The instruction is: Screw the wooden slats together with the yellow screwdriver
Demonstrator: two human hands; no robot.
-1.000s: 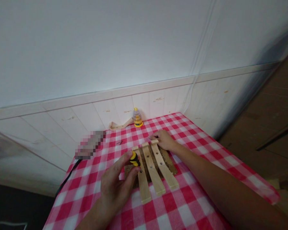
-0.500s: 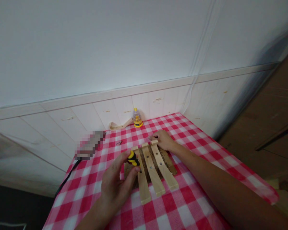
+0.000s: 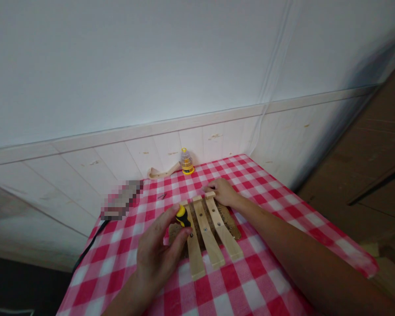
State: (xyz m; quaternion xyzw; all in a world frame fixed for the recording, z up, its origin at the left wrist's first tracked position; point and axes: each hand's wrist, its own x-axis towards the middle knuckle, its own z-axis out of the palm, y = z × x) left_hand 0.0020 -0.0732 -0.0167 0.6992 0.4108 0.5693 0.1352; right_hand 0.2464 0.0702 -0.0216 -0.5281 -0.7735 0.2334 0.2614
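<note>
A yellow-and-black screwdriver [image 3: 183,217] is gripped between the thumb and fingers of my left hand [image 3: 158,248]. Its lower end meets a screw in the leftmost wooden slat [image 3: 196,259]. Two more curved wooden slats, the middle one [image 3: 212,246] and the right one [image 3: 229,240], lie beside it with dark screws in their faces. Under all three is a brown board [image 3: 229,219]. At the far right edge of the board rests my right hand [image 3: 224,192], its fingers curled near the right slat's top; what they hold, if anything, is hidden.
A red-and-white checked cloth [image 3: 250,285] covers the table. Against the wall stand a clear-and-yellow bit case [image 3: 187,161] and a bent wooden piece [image 3: 161,174]. Small metal bits [image 3: 162,196] lie left of centre. A blurred-out object [image 3: 123,199] with a black strap sits at the left edge.
The screwdriver tilts slightly differently in my left hand, still over the leftmost slat. The whole view has shifted a little; my right hand stays at the board's far edge.
</note>
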